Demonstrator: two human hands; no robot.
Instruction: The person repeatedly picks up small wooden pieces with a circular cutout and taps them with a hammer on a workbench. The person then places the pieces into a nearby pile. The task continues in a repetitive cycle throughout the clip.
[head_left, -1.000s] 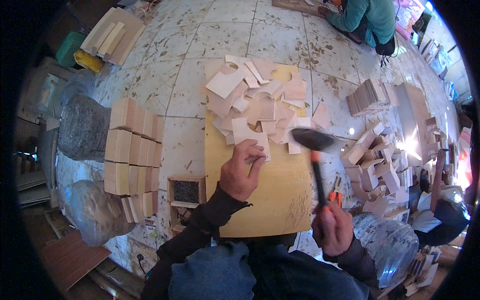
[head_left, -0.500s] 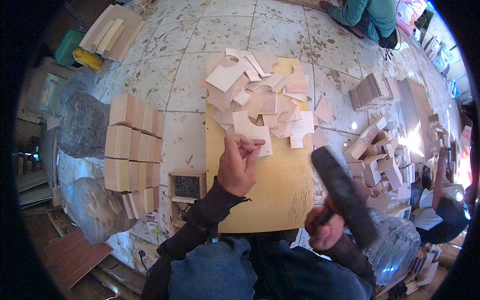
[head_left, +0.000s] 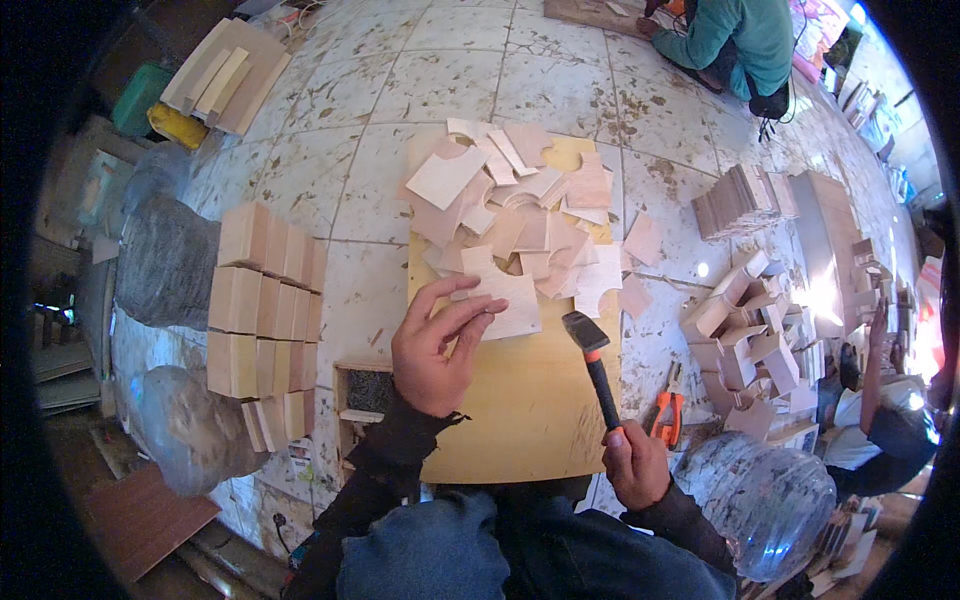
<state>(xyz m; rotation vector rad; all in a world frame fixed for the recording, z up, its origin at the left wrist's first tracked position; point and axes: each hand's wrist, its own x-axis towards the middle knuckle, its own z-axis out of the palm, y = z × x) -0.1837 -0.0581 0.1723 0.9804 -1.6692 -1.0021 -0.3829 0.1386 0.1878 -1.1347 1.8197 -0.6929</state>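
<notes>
My right hand (head_left: 638, 466) is wrapped round the black-and-orange handle of a hammer (head_left: 600, 385). Its dark metal head hangs over the yellow board (head_left: 520, 430), close to the pile's near edge. My left hand (head_left: 436, 352) has its fingers stretched out and apart. They hover at the near left side of a thin plywood piece (head_left: 508, 300) with a curved notch in its upper edge; whether a fingertip touches it I cannot tell. Beyond lie many loose, notched plywood pieces (head_left: 530, 205), heaped on the far half of the board.
Orange-handled pliers (head_left: 667, 412) lie on the tiles right of the board. Wooden blocks (head_left: 265, 300) stand stacked at left, beside an open wooden box (head_left: 362, 390). Assembled wooden pieces (head_left: 745, 340) and a plywood stack (head_left: 742, 202) are at right. Another person (head_left: 730, 45) sits far right.
The hammer has swung from a raised, blurred position at right to low over the board. My left hand has shifted left, its pinched fingers now spread. The pliers have come into sight.
</notes>
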